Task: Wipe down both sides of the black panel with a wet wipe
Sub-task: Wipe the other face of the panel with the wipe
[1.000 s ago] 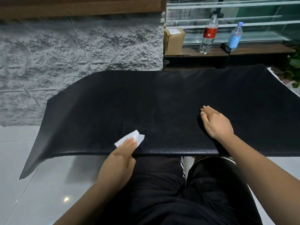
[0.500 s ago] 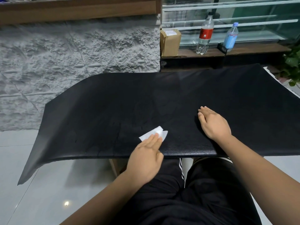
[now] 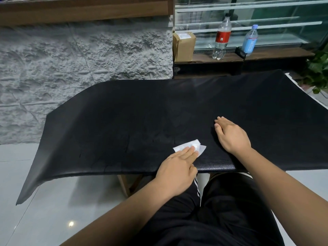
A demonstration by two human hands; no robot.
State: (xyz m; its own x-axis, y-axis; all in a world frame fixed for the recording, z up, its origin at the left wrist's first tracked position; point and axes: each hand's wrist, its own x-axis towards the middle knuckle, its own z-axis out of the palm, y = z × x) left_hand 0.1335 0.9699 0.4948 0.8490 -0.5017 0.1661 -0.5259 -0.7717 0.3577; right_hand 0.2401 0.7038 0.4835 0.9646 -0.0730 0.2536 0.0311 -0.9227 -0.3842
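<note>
A large black panel lies flat in front of me, its left end drooping toward the floor. A crumpled white wet wipe sits on the panel near its front edge. My left hand presses the wipe down with straight fingers laid flat over its near part. My right hand rests flat on the panel just to the right of the wipe, fingers straight and together, holding nothing.
A rough grey stone wall stands behind the panel. A ledge at the back right carries a cardboard box and two plastic bottles. A green plant is at the far right. White tiled floor lies below.
My left hand has slid the wipe to the right along the panel's front edge, ending close to my right hand. The right hand has stayed flat in place.
</note>
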